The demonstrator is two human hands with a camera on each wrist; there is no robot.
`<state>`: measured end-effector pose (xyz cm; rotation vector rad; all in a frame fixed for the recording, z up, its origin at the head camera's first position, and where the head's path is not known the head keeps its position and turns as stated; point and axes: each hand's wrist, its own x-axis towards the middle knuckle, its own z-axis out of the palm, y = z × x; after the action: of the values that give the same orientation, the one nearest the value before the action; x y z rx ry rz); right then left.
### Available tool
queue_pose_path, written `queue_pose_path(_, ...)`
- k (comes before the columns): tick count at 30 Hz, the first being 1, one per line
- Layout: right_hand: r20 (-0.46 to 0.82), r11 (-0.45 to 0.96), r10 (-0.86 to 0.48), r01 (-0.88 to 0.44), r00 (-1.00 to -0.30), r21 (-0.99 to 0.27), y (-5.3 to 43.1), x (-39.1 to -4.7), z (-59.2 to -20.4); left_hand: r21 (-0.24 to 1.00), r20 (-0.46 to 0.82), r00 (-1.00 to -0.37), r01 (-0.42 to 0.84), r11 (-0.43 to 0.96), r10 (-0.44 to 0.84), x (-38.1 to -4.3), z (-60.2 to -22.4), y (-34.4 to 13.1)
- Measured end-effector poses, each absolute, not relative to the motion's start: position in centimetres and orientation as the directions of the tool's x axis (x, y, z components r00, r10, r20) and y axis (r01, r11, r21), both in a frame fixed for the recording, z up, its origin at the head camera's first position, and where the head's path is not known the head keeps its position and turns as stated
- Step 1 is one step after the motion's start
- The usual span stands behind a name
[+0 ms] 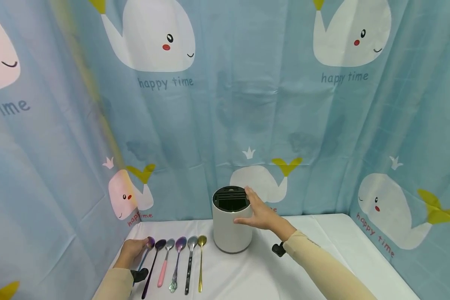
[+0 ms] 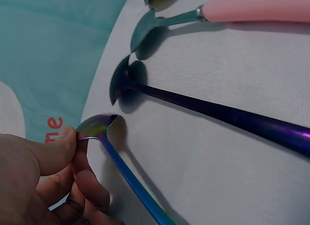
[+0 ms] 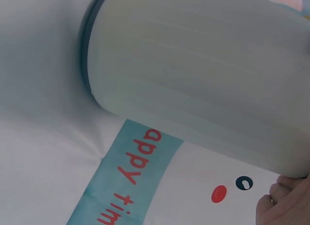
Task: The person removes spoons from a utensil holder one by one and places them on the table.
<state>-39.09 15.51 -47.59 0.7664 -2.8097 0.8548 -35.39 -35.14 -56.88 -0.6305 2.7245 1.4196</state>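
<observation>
At the left end of a row of spoons, my left hand (image 1: 132, 251) pinches a spoon with a purple bowl and blue handle (image 2: 131, 176). In the left wrist view, thumb and fingers grip the bowl's edge, and the handle slants down over the white cloth. A white cylindrical utensil holder (image 1: 230, 233) with a black slotted top stands upright to the right of the row. My right hand (image 1: 264, 216) holds its upper right side, thumb across the front and fingers around the rim and back. In the right wrist view, curled fingers (image 3: 286, 198) show beside the holder's wall.
Beside the held spoon lie a dark purple spoon (image 1: 152, 266), a pink-handled spoon (image 1: 163, 271), a purple spoon with an ornate handle (image 1: 177, 262), a black-handled spoon (image 1: 189, 266) and a gold spoon (image 1: 200, 262). A blue whale-print curtain (image 1: 225, 116) surrounds the white-covered table (image 1: 285, 271).
</observation>
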Motion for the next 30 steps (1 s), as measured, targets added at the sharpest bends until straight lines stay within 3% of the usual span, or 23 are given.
queue_pose_path(10,0.241,0.710,-0.447,-0.506,-0.861,-0.490,14.9,-39.3,-47.5,0.800,-0.206,-0.866,-0.417,0.430,-0.457,-34.9,-57.2,-35.1)
queue_pose_path(17,0.222,0.705,-0.457,-0.503,-0.861,-0.501,14.6,-39.4,-47.4,0.751,-0.202,-0.846,-0.457,0.476,-0.493,-34.8,-57.6,-35.7)
queue_pose_path(30,0.206,0.670,-0.453,-0.484,-0.868,-0.563,15.3,-39.6,-47.0,0.692,-0.032,-0.913,-0.313,0.650,-0.406,-34.0,-56.8,-36.3)
